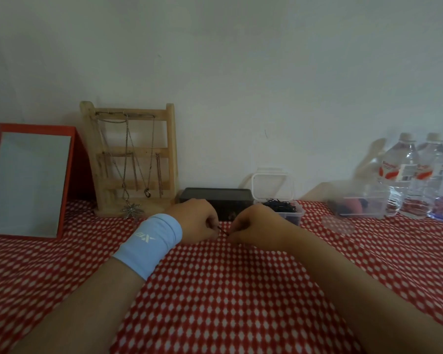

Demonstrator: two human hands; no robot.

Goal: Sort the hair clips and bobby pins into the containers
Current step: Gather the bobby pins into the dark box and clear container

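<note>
Left hand (197, 221), right hand (253, 226) pinch bobby pin (223, 230) between them.

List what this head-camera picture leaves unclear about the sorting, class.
1. Head view: the left hand and right hand both pinch a thin dark pin; the hands hide its ends.
2. Black box: the hands cover part of its front, and its contents are unseen.
3. Clear tub on the right: blurred, so its dark and pink contents cannot be named.
4. Bottles: labels too blurred to read.
</note>
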